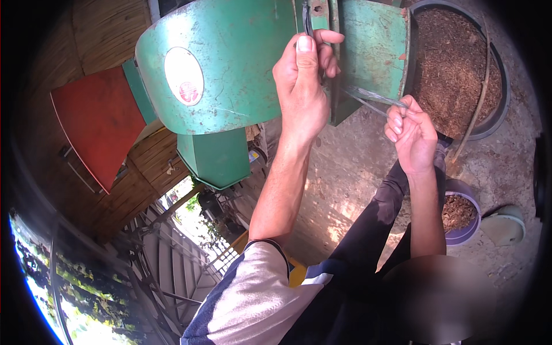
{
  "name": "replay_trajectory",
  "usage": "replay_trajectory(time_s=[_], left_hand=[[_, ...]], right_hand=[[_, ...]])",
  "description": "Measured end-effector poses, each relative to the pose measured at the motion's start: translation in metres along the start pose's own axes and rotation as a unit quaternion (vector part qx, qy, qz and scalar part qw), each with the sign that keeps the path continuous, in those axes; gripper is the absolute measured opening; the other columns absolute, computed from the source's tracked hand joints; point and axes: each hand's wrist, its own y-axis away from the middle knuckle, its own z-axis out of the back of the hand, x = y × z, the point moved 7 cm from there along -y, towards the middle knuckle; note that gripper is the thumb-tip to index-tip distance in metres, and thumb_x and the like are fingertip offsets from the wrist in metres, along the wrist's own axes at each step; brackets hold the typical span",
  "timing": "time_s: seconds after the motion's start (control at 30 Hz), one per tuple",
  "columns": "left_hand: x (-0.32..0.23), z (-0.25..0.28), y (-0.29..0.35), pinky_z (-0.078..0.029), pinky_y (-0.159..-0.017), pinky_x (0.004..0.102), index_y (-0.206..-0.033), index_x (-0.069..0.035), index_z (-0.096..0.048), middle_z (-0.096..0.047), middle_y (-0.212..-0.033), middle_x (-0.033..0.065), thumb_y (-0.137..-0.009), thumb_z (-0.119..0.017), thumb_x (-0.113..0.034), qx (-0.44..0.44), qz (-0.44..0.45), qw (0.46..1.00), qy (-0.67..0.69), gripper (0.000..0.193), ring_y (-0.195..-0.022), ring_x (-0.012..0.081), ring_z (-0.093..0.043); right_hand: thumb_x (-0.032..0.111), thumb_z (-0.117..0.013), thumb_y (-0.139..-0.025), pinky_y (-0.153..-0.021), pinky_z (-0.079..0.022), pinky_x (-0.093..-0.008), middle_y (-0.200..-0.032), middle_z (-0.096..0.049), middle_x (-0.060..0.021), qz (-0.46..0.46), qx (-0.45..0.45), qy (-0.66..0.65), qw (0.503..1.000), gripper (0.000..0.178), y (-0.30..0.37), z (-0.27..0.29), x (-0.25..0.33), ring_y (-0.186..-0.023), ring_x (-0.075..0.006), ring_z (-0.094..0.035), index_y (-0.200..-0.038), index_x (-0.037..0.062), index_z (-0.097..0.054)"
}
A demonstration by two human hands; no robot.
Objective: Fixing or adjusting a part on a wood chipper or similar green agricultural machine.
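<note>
Head | left fingers (306,50) pinch dark strip (307,22) (top cropped) | right fingers (395,121) pinch grey strip (374,96)

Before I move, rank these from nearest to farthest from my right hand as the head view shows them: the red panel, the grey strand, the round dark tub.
1. Grey strand: pinched in your right hand, running left from it.
2. Round dark tub: above and to the right.
3. Red panel: far left, past the green drum.

On grey floor (345,167) — dark tub (505,95), purple bucket (462,237).
</note>
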Motion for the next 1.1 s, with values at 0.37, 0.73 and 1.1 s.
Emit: replay_trajectory(time_s=[0.37,0.73,1.1], left_hand=[[0.004,0.024,0.006,-0.047,-0.078,0.0316,-0.122,0.005,-0.059,-0.048,-0.086,0.0011,-0.114,-0.04,-0.041,-0.044,-0.041,0.996,0.071,0.051,-0.079,0.0132,-0.049],[0.002,0.026,0.009,-0.048,-0.078,0.0323,-0.124,0.006,-0.058,-0.049,-0.086,0.0015,-0.113,-0.039,-0.043,-0.061,-0.066,0.992,0.089,0.053,-0.079,0.0134,-0.049],[-0.001,0.026,0.006,-0.043,-0.071,0.0297,-0.115,0.003,-0.058,-0.043,-0.082,-0.0005,-0.114,-0.038,-0.043,-0.107,-0.096,0.985,0.1,0.05,-0.074,0.0109,-0.042]], right_hand=[[0.021,-0.053,-0.095,-0.082,-0.035,-0.0325,-0.083,-0.046,-0.0014,0.029,-0.028,-0.192,0.981,0.011,0.022,0.008,-0.053,-0.08,-0.0146,-0.042,-0.096,0.0109,-0.048],[0.014,-0.046,-0.098,-0.106,-0.044,-0.0457,-0.066,-0.038,0.0025,0.21,-0.026,0.14,0.967,0.009,0.005,-0.025,0.008,-0.071,-0.0152,-0.051,-0.094,0.0056,-0.048],[0.007,-0.047,-0.099,-0.059,-0.03,-0.0274,-0.067,-0.032,0.0051,0.206,-0.02,0.053,0.977,0.003,-0.018,-0.032,0.0,-0.06,-0.0073,-0.031,-0.097,0.0073,-0.049]])
